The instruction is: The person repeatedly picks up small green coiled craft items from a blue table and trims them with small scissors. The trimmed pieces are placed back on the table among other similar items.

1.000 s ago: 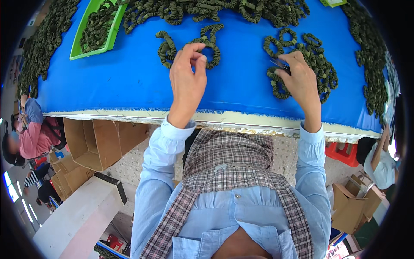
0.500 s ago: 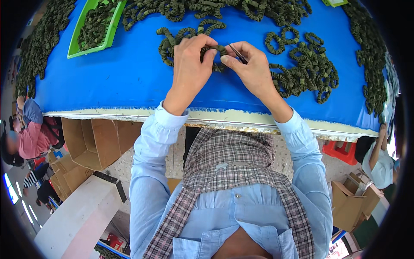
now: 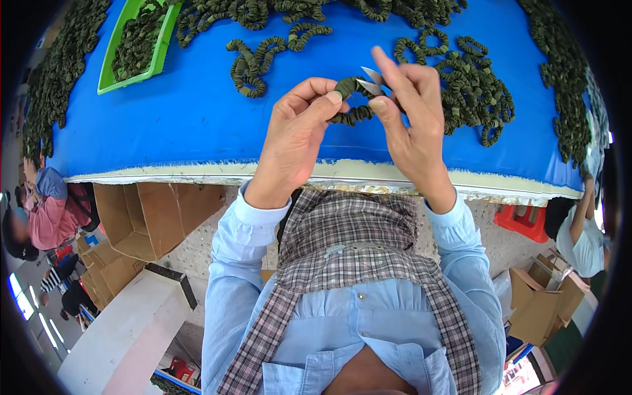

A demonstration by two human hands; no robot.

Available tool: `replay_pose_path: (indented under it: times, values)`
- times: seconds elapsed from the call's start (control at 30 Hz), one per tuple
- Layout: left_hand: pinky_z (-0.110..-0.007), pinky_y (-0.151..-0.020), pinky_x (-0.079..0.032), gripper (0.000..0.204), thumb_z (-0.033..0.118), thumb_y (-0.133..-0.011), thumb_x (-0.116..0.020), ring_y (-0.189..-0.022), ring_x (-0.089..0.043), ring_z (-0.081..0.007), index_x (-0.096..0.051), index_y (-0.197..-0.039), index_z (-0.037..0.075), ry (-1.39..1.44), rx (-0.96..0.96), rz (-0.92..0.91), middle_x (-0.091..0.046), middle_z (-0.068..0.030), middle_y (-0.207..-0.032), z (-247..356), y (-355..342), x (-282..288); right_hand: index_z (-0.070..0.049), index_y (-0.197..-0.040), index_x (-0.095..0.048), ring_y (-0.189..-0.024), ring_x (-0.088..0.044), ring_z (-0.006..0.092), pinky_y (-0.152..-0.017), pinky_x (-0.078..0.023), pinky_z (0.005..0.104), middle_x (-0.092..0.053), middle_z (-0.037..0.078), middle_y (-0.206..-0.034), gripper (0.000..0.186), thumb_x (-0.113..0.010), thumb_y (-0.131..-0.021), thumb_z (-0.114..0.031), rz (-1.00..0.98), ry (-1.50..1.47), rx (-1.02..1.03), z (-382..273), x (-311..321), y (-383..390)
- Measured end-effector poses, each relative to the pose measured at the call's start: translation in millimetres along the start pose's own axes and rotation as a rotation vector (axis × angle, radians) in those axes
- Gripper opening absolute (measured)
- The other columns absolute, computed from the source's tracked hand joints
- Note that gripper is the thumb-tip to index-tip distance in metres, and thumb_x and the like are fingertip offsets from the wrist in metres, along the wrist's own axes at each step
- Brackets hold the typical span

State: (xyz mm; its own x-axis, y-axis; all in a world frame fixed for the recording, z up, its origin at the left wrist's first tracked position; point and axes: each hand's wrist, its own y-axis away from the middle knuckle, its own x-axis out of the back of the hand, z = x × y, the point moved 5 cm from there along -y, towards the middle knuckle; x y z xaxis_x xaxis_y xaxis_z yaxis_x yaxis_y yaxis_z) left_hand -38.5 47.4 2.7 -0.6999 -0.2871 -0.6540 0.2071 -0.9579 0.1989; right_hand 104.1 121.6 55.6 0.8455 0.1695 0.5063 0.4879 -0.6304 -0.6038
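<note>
Between thumb and fingers, my left hand (image 3: 293, 131) pinches a dark green ruffled scrunchie (image 3: 353, 116), held up over the blue table cloth (image 3: 197, 122). My right hand (image 3: 418, 128) grips small thread snips (image 3: 370, 87), with the index finger lifted away. Their pointed silver blades are spread apart and lie at the right side of the scrunchie; the handle is mostly hidden in the palm. Beyond my left hand lie a few loose scrunchies (image 3: 247, 66). A pile of scrunchies (image 3: 477, 95) sits beyond and to the right of my right hand.
A green plastic basket (image 3: 162, 52) holding scrunchies stands at the far left. More heaps line the back (image 3: 289, 8), the left side (image 3: 62, 72) and the right side (image 3: 563, 85). Below the table's edge are a cardboard box (image 3: 148, 220) and a red stool (image 3: 525, 222). People are at both sides.
Both hands have come nearer to me, lifting the scrunchie away from the loose ones. The snips' blades now show spread beside it, and my right index finger has risen.
</note>
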Motion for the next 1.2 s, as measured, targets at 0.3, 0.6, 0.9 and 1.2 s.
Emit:
replay_pose_path:
  times: [0.3, 0.6, 0.9, 1.2]
  values:
    - [-0.033, -0.097, -0.043, 0.019, 0.014, -0.096, -0.062, -0.095, -0.059, -0.0121, -0.060, -0.114, 0.007, 0.273, 0.129, -0.055, -0.064, -0.0019, -0.100, -15.7, 7.4, -10.2, -0.004, -0.099, -0.074, -0.070, -0.059, 0.0183, -0.057, -0.047, 0.0295, -0.065, 0.005, -0.084, 0.029, -0.083, -0.071, -0.005, 0.230, 0.134, 0.137, -8.7, 9.6, 24.5]
    - [-0.032, -0.098, -0.042, 0.020, 0.015, -0.097, -0.061, -0.096, -0.060, -0.0094, -0.060, -0.115, 0.007, 0.339, 0.165, -0.091, -0.065, 0.0003, -0.101, -19.6, 8.1, -12.3, -0.005, -0.101, -0.075, -0.071, -0.058, 0.0179, -0.056, -0.046, 0.0293, -0.064, 0.004, -0.084, 0.033, -0.084, -0.069, -0.004, 0.231, 0.107, 0.151, -10.2, 8.4, 22.6]
    - [-0.033, -0.097, -0.043, 0.017, 0.014, -0.096, -0.062, -0.095, -0.060, -0.0109, -0.061, -0.112, 0.007, 0.278, 0.151, -0.073, -0.065, -0.0014, -0.099, -18.9, 8.2, -8.7, -0.005, -0.100, -0.075, -0.070, -0.059, 0.0189, -0.057, -0.047, 0.0292, -0.064, 0.004, -0.082, 0.032, -0.084, -0.068, -0.005, 0.229, 0.154, 0.237, -5.6, 4.2, 23.7]
    - [-0.029, -0.086, -0.045, 0.013, 0.016, -0.096, -0.064, -0.090, -0.060, -0.0105, -0.064, -0.104, 0.006, 0.033, 0.017, 0.000, -0.066, -0.0015, -0.096, -14.6, 6.5, -8.3, -0.001, -0.108, -0.068, -0.097, -0.066, 0.0156, -0.083, -0.054, 0.0272, -0.068, 0.006, -0.095, 0.026, -0.076, -0.084, -0.007, 0.007, -0.410, -0.408, 13.2, -2.7, 6.9]
